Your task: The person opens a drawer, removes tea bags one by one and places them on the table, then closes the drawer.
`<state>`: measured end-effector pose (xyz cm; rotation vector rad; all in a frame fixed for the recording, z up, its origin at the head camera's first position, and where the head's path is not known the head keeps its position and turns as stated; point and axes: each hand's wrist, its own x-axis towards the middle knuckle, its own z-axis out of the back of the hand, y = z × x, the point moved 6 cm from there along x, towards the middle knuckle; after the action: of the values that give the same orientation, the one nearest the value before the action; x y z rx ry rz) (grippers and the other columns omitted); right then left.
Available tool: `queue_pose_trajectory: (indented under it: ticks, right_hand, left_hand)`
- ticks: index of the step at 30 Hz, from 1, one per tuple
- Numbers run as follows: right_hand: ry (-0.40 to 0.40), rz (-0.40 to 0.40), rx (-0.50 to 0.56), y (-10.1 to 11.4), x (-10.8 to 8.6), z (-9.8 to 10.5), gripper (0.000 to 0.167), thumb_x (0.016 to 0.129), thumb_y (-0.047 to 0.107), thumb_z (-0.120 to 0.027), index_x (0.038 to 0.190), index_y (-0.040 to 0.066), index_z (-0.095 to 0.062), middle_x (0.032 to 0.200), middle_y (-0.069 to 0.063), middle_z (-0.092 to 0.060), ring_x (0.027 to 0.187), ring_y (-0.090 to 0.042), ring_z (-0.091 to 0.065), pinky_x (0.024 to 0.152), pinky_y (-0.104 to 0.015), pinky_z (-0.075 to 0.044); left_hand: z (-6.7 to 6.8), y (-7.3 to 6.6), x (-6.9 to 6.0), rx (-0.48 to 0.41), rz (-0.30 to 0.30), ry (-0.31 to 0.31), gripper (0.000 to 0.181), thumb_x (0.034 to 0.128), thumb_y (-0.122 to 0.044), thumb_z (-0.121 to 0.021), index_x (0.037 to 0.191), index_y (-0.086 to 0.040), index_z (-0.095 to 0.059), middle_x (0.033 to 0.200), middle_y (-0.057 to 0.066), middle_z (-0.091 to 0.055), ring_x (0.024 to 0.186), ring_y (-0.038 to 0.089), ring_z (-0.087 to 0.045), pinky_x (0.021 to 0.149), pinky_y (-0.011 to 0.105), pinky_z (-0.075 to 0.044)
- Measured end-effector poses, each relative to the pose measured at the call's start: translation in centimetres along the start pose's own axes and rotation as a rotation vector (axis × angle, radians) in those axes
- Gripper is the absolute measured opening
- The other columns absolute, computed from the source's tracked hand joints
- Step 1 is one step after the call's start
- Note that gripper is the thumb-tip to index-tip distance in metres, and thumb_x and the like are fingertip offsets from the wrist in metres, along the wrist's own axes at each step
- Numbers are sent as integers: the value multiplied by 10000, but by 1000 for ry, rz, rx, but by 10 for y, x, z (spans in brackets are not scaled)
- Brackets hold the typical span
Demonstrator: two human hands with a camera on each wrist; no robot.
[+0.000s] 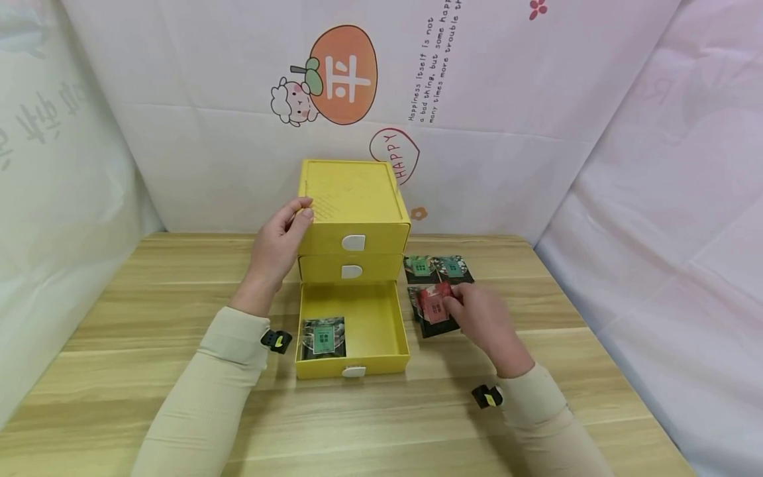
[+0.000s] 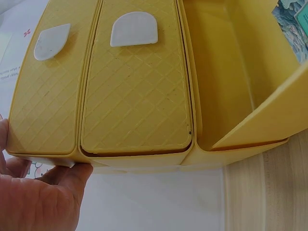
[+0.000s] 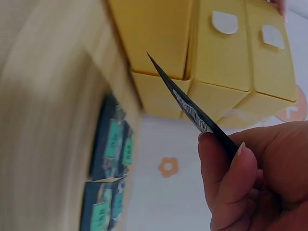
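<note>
A yellow drawer unit stands on the table, its bottom drawer pulled out. Inside that drawer, at the left, lies a dark sachet with a green label. My left hand grips the unit's upper left corner; in the left wrist view the thumb and fingers bend round its edge. Between thumb and fingers, my right hand pinches a red and black sachet right of the drawer. The right wrist view shows this sachet edge-on, lifted off the table, with a barcode on one face.
Several green-labelled sachets lie on the wooden table right of the unit, one partly hidden beneath the held sachet. The two upper drawers have white tabs and are closed. A printed white cloth hangs behind.
</note>
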<state>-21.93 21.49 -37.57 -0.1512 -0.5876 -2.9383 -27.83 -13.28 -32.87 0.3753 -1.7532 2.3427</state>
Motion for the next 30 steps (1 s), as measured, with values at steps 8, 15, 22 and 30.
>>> queue_pose_trajectory:
  ticks: [8, 15, 22, 30]
  right_hand:
    - [126, -64, -45, -15, -4, -21, 403, 1049, 234, -584, 678, 143, -452, 609, -9, -448, 534, -164, -440, 510, -304, -337]
    - [177, -68, -52, -20, -10, -35, 369, 1032, 217, -615, 689, 133, -510, 607, -18, -513, 519, -160, -489, 511, -302, -368]
    - [218, -112, -65, -27, -14, -44, 371, 1023, 236, -626, 673, 139, -549, 601, -14, -564, 504, -157, -540, 519, -308, -400]
    - [286, -166, -153, -34, -19, -50, 399, 1023, 306, -628, 668, 136, -561, 622, -20, -594, 538, -174, -563, 546, -321, -411]
  left_hand:
    - [0, 0, 0, -5, -1, 3, 515, 1081, -525, -499, 1526, -269, -545, 1425, 50, -609, 1153, 229, -527, 926, 385, -412]
    - [0, 0, 0, -2, 1, -1, 520, 1078, -535, -499, 1520, -267, -551, 1401, 53, -618, 1126, 222, -528, 903, 377, -413]
    - [0, 1, 1, -3, 2, -4, 521, 1077, -541, -495, 1516, -267, -555, 1401, 42, -619, 1118, 202, -520, 912, 364, -412]
    - [0, 1, 2, 3, 1, -7, 523, 1080, -540, -486, 1516, -260, -553, 1409, 47, -616, 1122, 191, -525, 915, 352, -420]
